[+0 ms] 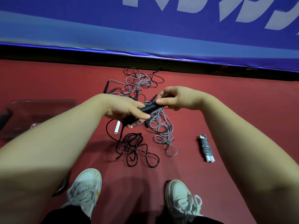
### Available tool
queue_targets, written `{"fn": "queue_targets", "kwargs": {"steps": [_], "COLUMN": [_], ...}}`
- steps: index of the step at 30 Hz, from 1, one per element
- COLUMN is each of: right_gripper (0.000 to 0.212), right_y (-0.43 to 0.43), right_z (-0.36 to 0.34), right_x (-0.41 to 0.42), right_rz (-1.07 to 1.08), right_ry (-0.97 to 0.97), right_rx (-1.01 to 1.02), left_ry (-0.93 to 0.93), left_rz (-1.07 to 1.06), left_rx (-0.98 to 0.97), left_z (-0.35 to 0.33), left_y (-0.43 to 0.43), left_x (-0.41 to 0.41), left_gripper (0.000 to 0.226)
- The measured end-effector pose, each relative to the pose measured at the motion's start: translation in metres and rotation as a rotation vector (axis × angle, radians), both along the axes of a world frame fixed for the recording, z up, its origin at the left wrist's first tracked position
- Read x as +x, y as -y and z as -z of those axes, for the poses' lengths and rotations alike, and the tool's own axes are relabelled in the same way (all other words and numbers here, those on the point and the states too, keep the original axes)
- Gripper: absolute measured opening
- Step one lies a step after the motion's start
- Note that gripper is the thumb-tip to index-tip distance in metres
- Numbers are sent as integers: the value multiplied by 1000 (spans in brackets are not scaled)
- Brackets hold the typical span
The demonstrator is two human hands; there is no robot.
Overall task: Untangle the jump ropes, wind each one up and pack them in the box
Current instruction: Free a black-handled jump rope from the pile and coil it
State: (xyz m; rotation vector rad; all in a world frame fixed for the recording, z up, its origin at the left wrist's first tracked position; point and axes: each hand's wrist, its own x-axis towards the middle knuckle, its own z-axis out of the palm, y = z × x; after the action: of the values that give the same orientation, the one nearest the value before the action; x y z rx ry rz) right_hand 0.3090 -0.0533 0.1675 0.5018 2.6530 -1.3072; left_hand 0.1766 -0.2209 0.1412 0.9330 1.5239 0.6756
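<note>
My left hand point(124, 110) grips the lower end of black jump rope handles point(149, 108) held above the floor. My right hand point(176, 98) pinches their upper end. A black rope point(139, 151) hangs from the handles and lies in loose loops on the red floor. A grey rope point(161, 126) lies tangled under my hands, with a white handle point(117, 126) beside it. Further back is a tangle of grey and black ropes point(137, 81) with black handles. A wound grey rope with white handles point(207, 148) lies to the right. A clear plastic box point(40, 113) sits at the left.
A blue padded barrier point(145, 29) with white lettering runs across the back. My two white sneakers point(85, 189) stand at the bottom of the view on the red floor. A dark object point(4, 117) sits at the box's left edge.
</note>
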Motion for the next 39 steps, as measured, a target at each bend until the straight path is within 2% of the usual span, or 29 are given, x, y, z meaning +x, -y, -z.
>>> {"fn": "queue_targets", "kwargs": {"steps": [1,3,6,9,13,17,20,23,25,27,29,31,32,35,37,39], "right_gripper": [22,28,31,39,49,56,54,43,34,56,74,74,63,11,20,26], "right_y": [3,9,13,11,17,23,20,20,21,29,41,59,68,86,80,61], "right_z": [-1,-3,-4,-6,0,0,1,11,30,50,62,64,63,61,58,56], "right_x": [-4,-12,-20,-19,-21,-31,-38,-41,-38,-32,-33,-40,-44,-53,-49,-40], "right_rz": [-11,16,196,322,276,306,423,580,505,329,166,69,37,-2,32,78], "right_ry": [-3,-46,-196,-307,-310,-369,-470,-530,-431,-227,-103,-124,-159,-232,-186,-192], "right_rx": [19,88,58,2,52,142,33,-322,-469,-480,-535,-605,-636,-689,-622,-440], "left_ry": [9,-104,-250,-188,-219,-183,-119,69,212,364,515,613,636,629,532,406], "left_rz": [-35,-137,-252,-262,-175,-208,-300,-532,-676,-772,-842,-888,-899,-922,-963,-1028], "left_rx": [-12,20,106,138,157,205,274,374,456,542,612,664,686,733,761,766], "left_z": [2,6,6,5,5,3,2,-2,-8,-14,-20,-25,-28,-37,-41,-37], "left_y": [-5,-15,-21,-18,-16,-19,-20,-21,-22,-24,-24,-26,-27,-28,-23,-14], "left_x": [4,9,10,8,10,10,9,2,-4,-10,-14,-16,-16,-17,-22,-29], "left_gripper": [30,25,16,12,17,27,28,25,26,28,28,26,25,24,26,27]}}
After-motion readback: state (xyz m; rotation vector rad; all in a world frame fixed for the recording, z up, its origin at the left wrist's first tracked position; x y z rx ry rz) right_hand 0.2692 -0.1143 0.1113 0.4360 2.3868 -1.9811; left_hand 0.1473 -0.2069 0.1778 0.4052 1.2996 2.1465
